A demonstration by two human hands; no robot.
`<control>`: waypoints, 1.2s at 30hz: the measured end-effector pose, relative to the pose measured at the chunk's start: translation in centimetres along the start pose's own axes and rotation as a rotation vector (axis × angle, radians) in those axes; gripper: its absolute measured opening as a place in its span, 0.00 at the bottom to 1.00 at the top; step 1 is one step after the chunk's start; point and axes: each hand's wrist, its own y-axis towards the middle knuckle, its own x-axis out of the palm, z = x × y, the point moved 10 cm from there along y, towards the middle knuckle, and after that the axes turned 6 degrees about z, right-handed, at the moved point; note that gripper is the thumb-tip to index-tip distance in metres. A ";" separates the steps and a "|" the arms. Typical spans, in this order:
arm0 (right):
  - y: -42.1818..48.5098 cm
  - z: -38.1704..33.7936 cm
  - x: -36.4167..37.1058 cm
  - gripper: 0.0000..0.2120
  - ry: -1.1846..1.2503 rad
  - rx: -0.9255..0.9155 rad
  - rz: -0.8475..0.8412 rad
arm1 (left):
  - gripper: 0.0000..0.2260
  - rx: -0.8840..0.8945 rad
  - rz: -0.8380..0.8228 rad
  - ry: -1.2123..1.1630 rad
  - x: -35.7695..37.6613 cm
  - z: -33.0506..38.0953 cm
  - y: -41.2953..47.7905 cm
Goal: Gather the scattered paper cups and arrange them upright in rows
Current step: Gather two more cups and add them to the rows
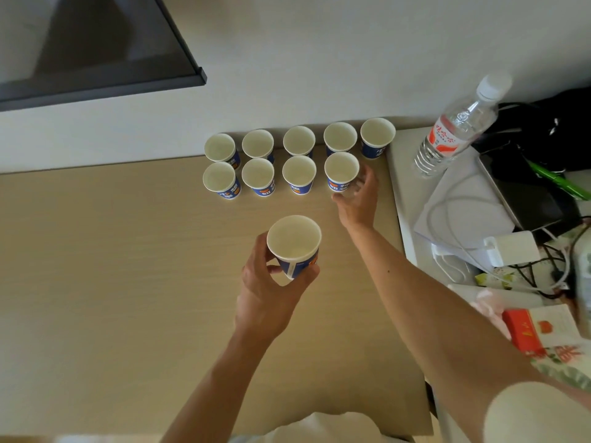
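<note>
Paper cups [299, 140]: nine upright in two rows, upper centre of table [128, 251]; front row one short. Left hand [268, 295] grips tenth cup [294, 243], frame centre. Right hand [358, 201] at front-row end cup [341, 171]; grip indeterminate.

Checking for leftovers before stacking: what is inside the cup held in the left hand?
The cup held by the left hand shows only a bare white inside, nothing in it. Its lower outside is partly covered by the fingers.

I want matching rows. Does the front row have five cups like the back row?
No, the front row has four upright cups, the back row five, and the left hand holds another cup.
</note>
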 end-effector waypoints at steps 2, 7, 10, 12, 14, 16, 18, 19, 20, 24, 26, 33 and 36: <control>-2.7 -0.4 -1.6 0.36 -0.007 -0.050 0.023 | 0.25 -0.022 0.005 0.027 0.1 -0.3 0.1; -9.3 -3.1 -2.8 0.29 -0.013 -0.238 -0.306 | 0.26 0.022 0.051 0.097 0.5 0.2 1.1; -12.3 -4.5 -3.1 0.35 -0.015 -0.280 -0.556 | 0.26 0.036 0.027 0.105 1.5 0.7 2.1; -13.3 -5.5 -3.6 0.36 0.001 -0.310 -0.570 | 0.27 0.030 -0.007 0.090 2.5 1.0 2.6; -13.4 -6.2 -4.3 0.32 0.039 -0.308 -0.500 | 0.27 0.023 -0.047 0.072 3.7 1.4 2.9; -13.0 -6.5 -4.8 0.28 0.086 -0.293 -0.419 | 0.28 0.021 -0.070 0.058 4.8 1.7 2.9; -12.6 -6.4 -5.2 0.27 0.122 -0.282 -0.355 | 0.29 0.035 -0.073 0.048 5.4 2.1 3.0; -12.4 -6.2 -5.3 0.28 0.133 -0.271 -0.316 | 0.30 0.045 -0.078 0.056 5.7 2.2 3.1; -12.1 -5.8 -5.6 0.29 0.140 -0.250 -0.261 | 0.32 0.054 -0.085 0.077 5.8 2.2 3.1; -9.5 -1.6 -7.2 0.29 0.094 -0.051 0.072 | 0.39 0.034 -0.079 0.140 5.1 1.1 2.9; -8.0 0.3 -7.1 0.25 0.021 0.006 0.186 | 0.37 -0.001 -0.065 0.139 4.5 0.2 2.7; -3.4 1.4 -5.9 0.28 -0.212 0.020 0.381 | 0.26 -0.066 -0.037 0.115 2.7 -1.6 2.8; -2.3 1.2 -5.6 0.32 -0.263 0.037 0.418 | 0.24 -0.067 -0.027 0.112 2.2 -1.7 3.0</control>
